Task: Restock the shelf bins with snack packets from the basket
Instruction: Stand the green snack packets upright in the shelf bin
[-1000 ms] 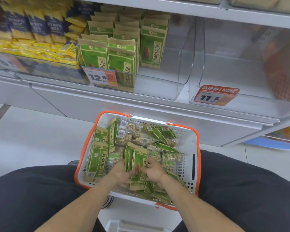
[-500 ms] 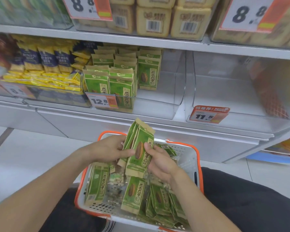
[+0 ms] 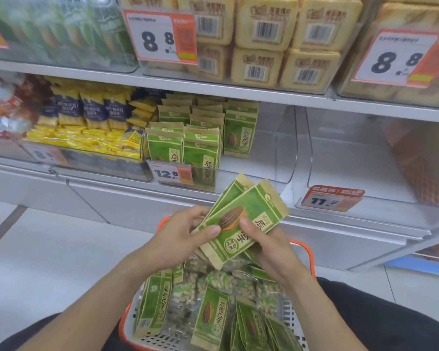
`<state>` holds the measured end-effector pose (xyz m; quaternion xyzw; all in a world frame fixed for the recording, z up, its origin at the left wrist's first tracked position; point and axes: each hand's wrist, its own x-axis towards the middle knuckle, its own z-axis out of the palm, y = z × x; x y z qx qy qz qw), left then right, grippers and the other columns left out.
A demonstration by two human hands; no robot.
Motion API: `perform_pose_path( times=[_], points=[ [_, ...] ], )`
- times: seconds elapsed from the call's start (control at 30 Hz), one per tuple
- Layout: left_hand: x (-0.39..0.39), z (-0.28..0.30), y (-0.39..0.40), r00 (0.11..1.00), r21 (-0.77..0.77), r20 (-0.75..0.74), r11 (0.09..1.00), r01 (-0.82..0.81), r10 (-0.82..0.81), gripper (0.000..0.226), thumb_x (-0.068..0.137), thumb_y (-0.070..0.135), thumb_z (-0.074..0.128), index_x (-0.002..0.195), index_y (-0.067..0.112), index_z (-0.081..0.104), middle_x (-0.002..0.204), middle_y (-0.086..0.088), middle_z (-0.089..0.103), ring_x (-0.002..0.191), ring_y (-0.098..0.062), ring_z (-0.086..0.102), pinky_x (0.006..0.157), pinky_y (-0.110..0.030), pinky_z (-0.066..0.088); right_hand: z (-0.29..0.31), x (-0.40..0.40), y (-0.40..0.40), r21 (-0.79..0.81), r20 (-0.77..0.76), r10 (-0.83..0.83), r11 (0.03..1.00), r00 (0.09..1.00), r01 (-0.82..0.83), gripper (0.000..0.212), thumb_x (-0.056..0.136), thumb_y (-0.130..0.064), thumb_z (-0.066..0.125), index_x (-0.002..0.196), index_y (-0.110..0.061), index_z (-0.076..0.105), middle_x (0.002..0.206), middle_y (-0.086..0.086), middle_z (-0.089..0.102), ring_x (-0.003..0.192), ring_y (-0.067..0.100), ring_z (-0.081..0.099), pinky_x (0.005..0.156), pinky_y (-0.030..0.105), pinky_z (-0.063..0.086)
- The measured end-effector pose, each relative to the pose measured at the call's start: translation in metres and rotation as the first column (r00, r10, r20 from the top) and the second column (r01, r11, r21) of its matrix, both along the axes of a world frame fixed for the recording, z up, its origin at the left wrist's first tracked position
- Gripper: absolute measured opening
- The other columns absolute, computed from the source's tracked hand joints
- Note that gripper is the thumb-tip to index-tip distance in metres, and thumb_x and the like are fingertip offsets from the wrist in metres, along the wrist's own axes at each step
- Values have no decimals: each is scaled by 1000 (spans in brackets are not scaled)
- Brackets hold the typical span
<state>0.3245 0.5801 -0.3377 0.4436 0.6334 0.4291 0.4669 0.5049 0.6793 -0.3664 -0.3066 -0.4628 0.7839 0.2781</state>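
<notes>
- Left hand [image 3: 180, 236] and right hand [image 3: 269, 247] are both gripping a small stack of green seed packets [image 3: 241, 219], thumbs pressing on the front face, fingers [image 3: 211, 230] curling behind. The stack is hanging above the far rim of the basket, tilted, tops pointing toward the shelf.
- Count in hand: at least two packets are showing as offset top edges; more could be hiding behind, cannot tell.
- Basket [image 3: 306, 252], orange-rimmed, is sitting on the floor between the knees, still holding plenty: about five green packets are showing face-up or on edge, over a layer of clear nut packets [image 3: 221, 282] too jumbled to count.
- Middle bin [image 3: 276, 153] on the lower shelf is filling from its left side: roughly three rows of matching green packets are standing upright, and its right portion is lying bare.
- Right-hand bin [image 3: 352, 158], tagged 11.5, is standing without stock.
- Judgement: restocking is only partway along; the held stack looks headed for the middle bin's open right side, with the clear packets still waiting.
</notes>
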Motion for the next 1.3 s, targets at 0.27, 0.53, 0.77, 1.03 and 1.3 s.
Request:
perform_pose_path(
  times=[0.27, 0.53, 0.77, 1.03, 1.3],
  points=[
    [-2, 4, 8, 827, 253, -521, 964, -84, 209, 42, 98, 32, 55, 139, 30, 46, 139, 18, 45, 124, 9, 43, 97, -5, 36, 73, 3, 24, 635, -75, -403, 686, 912, 355, 65, 56, -16, 90, 112, -18, 56, 99, -16, 72, 94, 6, 70, 78, 17, 54],
    [-35, -11, 22, 553, 297, -789, 954, -37, 267, 66, 95, 21, 59, 154, 24, 29, 166, 4, 7, 153, -14, -2, 120, -44, 12, 97, -44, 99, 829, 288, -440, 559, 851, 9, 59, 69, -21, 91, 110, -27, 50, 100, -15, 69, 93, 1, 67, 83, 22, 54],
    [-37, -32, 31, 599, 159, -787, 986, -42, 152, 75, 95, 26, 57, 158, 27, 16, 166, 7, -7, 151, -9, -13, 123, -44, 12, 49, -95, 151, 711, 638, -509, 678, 577, -188, 68, 68, -42, 89, 118, -10, 55, 117, 12, 66, 111, 31, 61, 91, 37, 53],
    [-39, -36, 30, 604, 156, -781, 986, -57, 159, 74, 96, 30, 55, 158, 24, 15, 165, 10, -9, 152, -12, -12, 124, -40, 10, 48, -109, 159, 607, 700, -431, 779, 569, -156, 47, 79, -39, 82, 112, -8, 67, 111, 7, 70, 102, 24, 66, 77, 26, 47],
    [-39, -37, 29, 615, 149, -774, 987, -52, 149, 73, 96, 31, 55, 158, 23, 17, 165, 11, -12, 152, -13, -13, 124, -41, 11, 54, -105, 146, 605, 702, -435, 783, 564, -148, 46, 86, -40, 75, 113, -5, 59, 94, 3, 63, 90, 23, 61, 67, 26, 42]
  ],
)
